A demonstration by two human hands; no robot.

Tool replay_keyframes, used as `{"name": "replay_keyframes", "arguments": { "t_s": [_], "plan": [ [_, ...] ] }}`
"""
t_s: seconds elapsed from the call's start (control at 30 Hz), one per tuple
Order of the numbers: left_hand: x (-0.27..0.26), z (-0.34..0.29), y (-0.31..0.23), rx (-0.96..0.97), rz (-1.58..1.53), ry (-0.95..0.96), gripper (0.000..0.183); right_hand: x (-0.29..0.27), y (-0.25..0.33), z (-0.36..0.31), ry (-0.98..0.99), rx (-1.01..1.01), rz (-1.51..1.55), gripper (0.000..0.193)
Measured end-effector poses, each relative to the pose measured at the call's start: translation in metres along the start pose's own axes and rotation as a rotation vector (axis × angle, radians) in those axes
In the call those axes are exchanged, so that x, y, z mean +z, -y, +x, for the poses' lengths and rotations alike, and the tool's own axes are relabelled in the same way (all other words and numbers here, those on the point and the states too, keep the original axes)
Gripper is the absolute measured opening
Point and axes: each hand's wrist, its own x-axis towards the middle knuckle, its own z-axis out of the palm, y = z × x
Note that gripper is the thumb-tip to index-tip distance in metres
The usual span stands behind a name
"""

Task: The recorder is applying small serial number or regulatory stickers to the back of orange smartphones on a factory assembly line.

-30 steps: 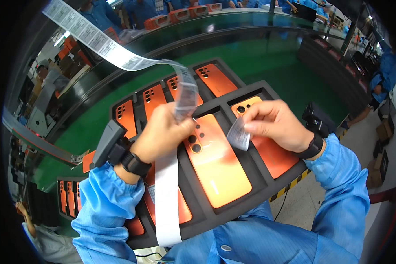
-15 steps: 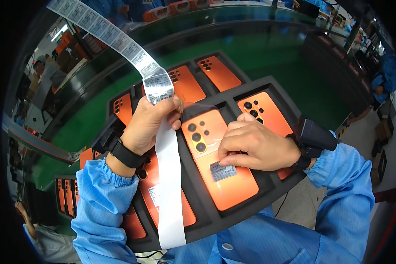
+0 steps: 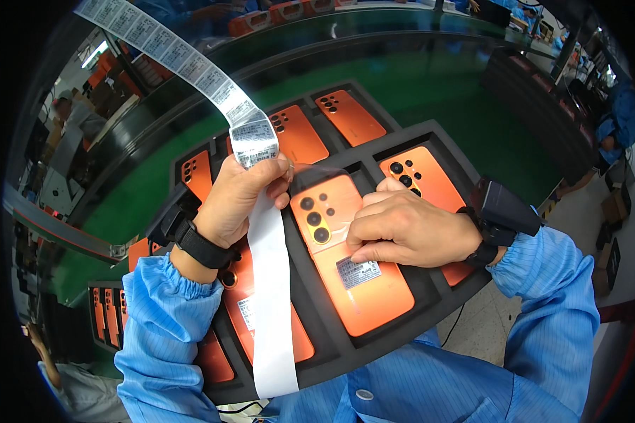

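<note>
My left hand (image 3: 250, 187) is closed round a strip of printed labels (image 3: 190, 65), its bare white backing (image 3: 271, 317) hanging down below the fist. An orange phone (image 3: 363, 307) lies back up in a slot of the black foam tray (image 3: 331, 337), right of that backing. On its back is a silver-grey label (image 3: 358, 273), seemingly flat, its upper edge pinched under the thumb of my right hand (image 3: 409, 229). Clear film (image 3: 331, 229) shows over the phone's camera end. Beside it, partly behind the backing, another orange phone (image 3: 289, 331) bears a whitish label (image 3: 247, 314).
At the tray's right lies a further orange phone (image 3: 430, 176). Behind, a second black tray (image 3: 395, 129) holds more orange phones on a green surface (image 3: 458, 106). A smaller stack of phones (image 3: 109, 310) sits at the left. Other people in blue work at the far side.
My right hand has shifted very slightly, its thumb still at the label's upper edge. A little more of the label shows. My left hand and the strip are nearly still.
</note>
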Motion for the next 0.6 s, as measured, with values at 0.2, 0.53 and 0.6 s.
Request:
{"name": "replay_keyframes", "arguments": {
  "t_s": [0.2, 0.53, 0.6],
  "plan": [
    [-0.0001, -0.0002, -0.0002, -0.002, 0.005, 0.007, 0.012, 0.0001, -0.0005, 0.0003, -0.003, -0.004, 0.004, 0.015],
    [0.0023, 0.0006, -0.0005, 0.002, 0.003, 0.01, 0.011, -0.0001, -0.0012, 0.0001, 0.003, 0.001, -0.009, 0.014],
    [0.0012, 0.0008, 0.0005, 0.006, 0.021, 0.011, 0.013, -0.001, 0.0008, 0.0009, 0.022, 0.032, 0.005, 0.014]
  ]
}}
